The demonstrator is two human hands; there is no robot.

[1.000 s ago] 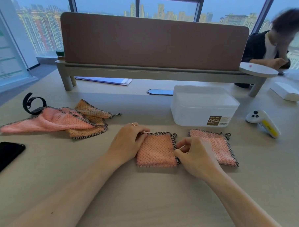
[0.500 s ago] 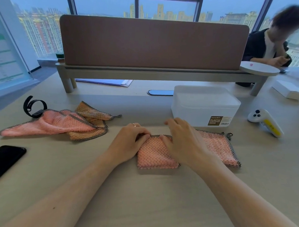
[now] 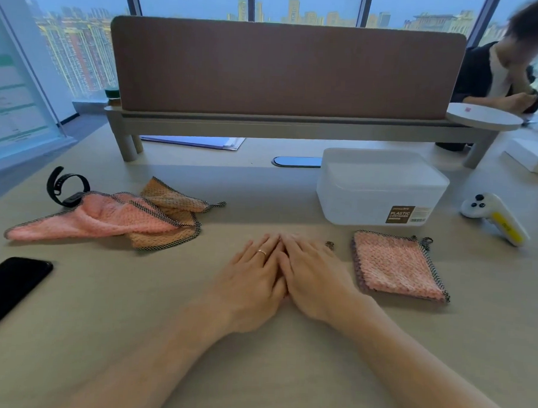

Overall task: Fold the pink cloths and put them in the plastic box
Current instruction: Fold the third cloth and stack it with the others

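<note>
My left hand (image 3: pixel 252 274) and my right hand (image 3: pixel 315 276) lie flat side by side, fingers straight, pressing down on a folded pink cloth. They hide nearly all of it; only its dark loop (image 3: pixel 330 244) peeks out by my right fingers. A second folded pink cloth (image 3: pixel 397 265) with a checked border lies just right of my right hand. Two unfolded cloths (image 3: pixel 106 220), one pink and one orange-pink, sit crumpled at the left. The white translucent plastic box (image 3: pixel 379 190) stands behind the folded cloth.
A black phone (image 3: pixel 8 285) lies at the left edge and a black wrist strap (image 3: pixel 66 188) beside the crumpled cloths. A white and yellow controller (image 3: pixel 495 216) rests right of the box. A brown desk divider (image 3: pixel 286 72) crosses the back; a person (image 3: pixel 498 78) sits beyond it.
My right hand moved from the cloth's right edge onto its top. Both hands now lie flat on the folded cloth and cover it.
</note>
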